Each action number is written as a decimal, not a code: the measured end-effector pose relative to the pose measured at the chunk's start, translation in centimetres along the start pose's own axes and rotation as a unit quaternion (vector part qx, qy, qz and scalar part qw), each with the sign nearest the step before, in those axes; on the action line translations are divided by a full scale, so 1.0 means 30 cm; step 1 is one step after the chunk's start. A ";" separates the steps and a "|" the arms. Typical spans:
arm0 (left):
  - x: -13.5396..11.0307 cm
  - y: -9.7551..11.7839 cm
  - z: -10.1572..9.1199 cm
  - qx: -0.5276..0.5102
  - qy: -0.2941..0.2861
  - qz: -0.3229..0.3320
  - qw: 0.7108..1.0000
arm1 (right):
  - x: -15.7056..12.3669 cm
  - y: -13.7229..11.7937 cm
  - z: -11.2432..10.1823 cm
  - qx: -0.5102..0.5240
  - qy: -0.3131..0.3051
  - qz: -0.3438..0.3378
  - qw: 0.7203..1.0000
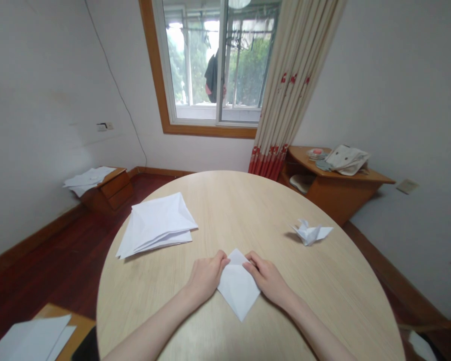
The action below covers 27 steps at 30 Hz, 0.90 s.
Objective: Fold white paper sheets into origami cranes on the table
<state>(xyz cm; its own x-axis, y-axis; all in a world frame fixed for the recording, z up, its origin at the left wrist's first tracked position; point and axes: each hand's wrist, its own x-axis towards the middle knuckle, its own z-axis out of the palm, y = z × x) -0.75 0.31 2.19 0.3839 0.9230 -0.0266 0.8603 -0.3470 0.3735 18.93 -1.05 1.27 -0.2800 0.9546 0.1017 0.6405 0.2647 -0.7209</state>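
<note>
A folded white paper point(237, 288), diamond shaped with its point toward me, lies on the round pale wooden table point(248, 210). My left hand point(206, 275) presses its upper left edge with the fingers curled and pinched on the fold. My right hand point(266, 276) does the same on the upper right edge, fingertips bent onto the paper. Both hands meet near the paper's top corner.
A stack of folded white sheets point(156, 225) lies at the table's left. A finished paper crane point(311, 232) sits at the right. Beyond are a low cabinet with papers point(97, 185), a corner desk point(334, 185), a curtain and a window. More paper point(30, 338) lies at lower left.
</note>
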 end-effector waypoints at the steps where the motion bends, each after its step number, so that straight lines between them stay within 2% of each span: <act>1: 0.001 -0.001 -0.001 0.001 0.002 -0.005 1.000 | 0.000 0.001 0.001 0.014 0.001 -0.004 1.000; 7: 0.005 -0.006 -0.003 0.000 0.012 -0.015 1.000 | 0.007 0.016 0.013 0.016 0.013 -0.002 1.000; 14: 0.013 -0.027 0.011 -0.015 0.076 0.021 0.997 | 0.010 0.029 0.032 -0.026 0.049 -0.018 0.998; 20: 0.012 -0.035 0.020 -0.041 0.092 0.071 0.992 | 0.006 0.037 0.046 -0.039 0.052 -0.014 0.998; 23: 0.013 -0.039 0.019 -0.076 0.122 0.093 0.985 | 0.006 0.037 0.049 -0.052 0.060 -0.031 0.996; 27: 0.011 -0.046 0.021 -0.124 0.131 0.167 0.969 | 0.006 0.031 0.049 -0.090 0.078 -0.059 0.991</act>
<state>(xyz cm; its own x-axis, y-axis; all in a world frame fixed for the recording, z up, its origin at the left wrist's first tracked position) -1.60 0.99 1.06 0.5005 0.7878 0.3591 0.5829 -0.6133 0.5330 18.43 -0.83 -0.39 -0.2565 0.9211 0.2930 0.7309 0.3832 -0.5648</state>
